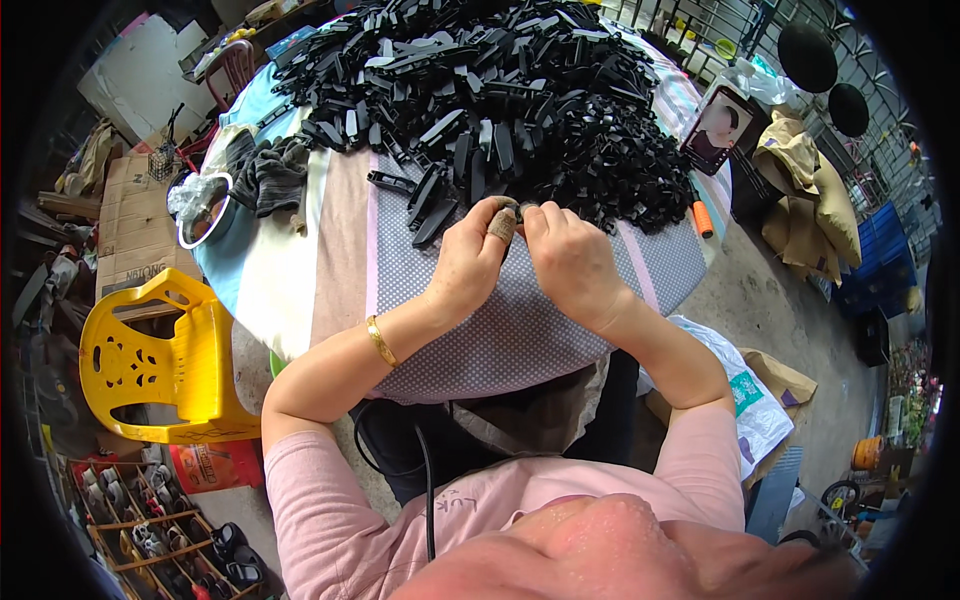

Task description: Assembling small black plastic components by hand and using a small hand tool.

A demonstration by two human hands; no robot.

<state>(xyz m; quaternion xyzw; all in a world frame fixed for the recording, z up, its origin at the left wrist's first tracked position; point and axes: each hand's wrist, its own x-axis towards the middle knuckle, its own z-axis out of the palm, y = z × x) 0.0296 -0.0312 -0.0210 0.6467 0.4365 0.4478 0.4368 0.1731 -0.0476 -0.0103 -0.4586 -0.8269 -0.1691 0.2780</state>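
Note:
My left hand [472, 258] and my right hand [572, 262] meet at the near side of the pile, both closed in a pinch. Between their fingertips is a small black plastic piece [519, 212], mostly hidden by the fingers. Brown tape or a finger cover wraps the left thumb. Just beyond the hands lies a large heap of long, narrow black plastic pieces [470, 75]. Smaller black plastic parts [620, 165] are piled at its right. Several long pieces lie loose beside my left hand, one of them a black strip [433, 222] near the wrist side.
A patterned cloth covers the round table [340, 270]. Dark gloves [272, 175] and a white-rimmed bowl [212, 215] sit at the left, an orange cylinder [703, 220] and a propped phone-like screen [717, 128] at the right. A yellow chair [160, 365] stands left; sacks [810, 195] lie right.

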